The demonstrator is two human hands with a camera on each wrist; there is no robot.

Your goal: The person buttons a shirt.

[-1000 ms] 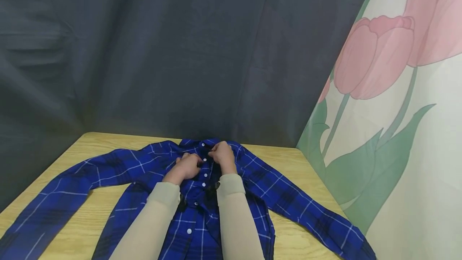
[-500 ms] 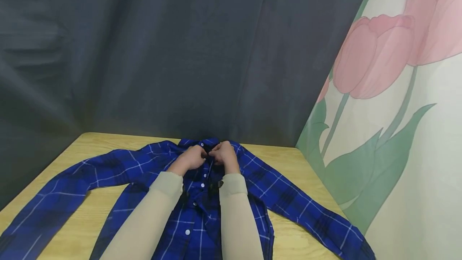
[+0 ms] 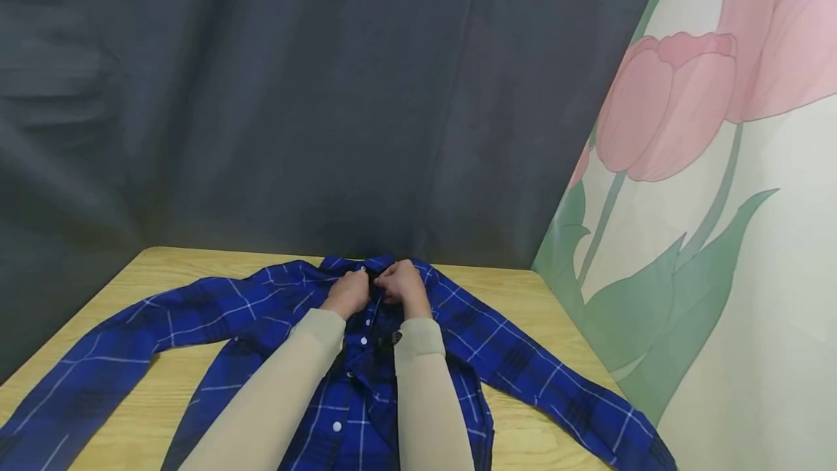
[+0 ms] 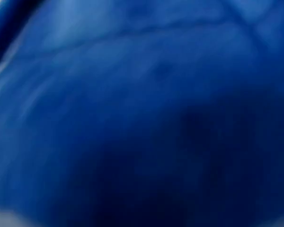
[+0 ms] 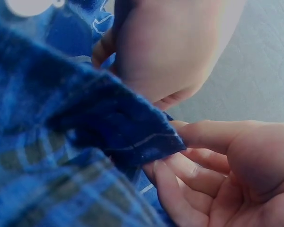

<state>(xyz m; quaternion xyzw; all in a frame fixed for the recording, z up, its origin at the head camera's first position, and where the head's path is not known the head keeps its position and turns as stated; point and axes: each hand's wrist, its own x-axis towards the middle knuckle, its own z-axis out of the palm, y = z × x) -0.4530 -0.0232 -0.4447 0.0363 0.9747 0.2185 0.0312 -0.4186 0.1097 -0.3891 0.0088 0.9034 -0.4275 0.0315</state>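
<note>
A blue plaid button-up shirt (image 3: pixel 222 311) lies front up with its sleeves spread out. At the upper front, just below the collar, my right hand (image 3: pixel 402 286) pinches the edge of the front opening. The right wrist view shows its thumb and fingers on that cloth edge (image 5: pixel 151 142). My left hand (image 3: pixel 351 293) is curled on the facing edge, right beside it, its fingertips mostly hidden. White buttons run down the front, one (image 3: pixel 336 426) low on the shirt. Blurred blue cloth (image 4: pixel 132 85) fills the left wrist view.
The shirt lies on a light wooden table (image 3: pixel 523 427), its collar close to the far edge. A dark curtain (image 3: pixel 294 93) hangs behind the table. On the right stands a pale wall (image 3: pixel 771 311) with painted pink tulips.
My left hand has moved up and right along the front opening, closer to the right hand, and its fingers have curled in. The right hand has stayed near the same spot.
</note>
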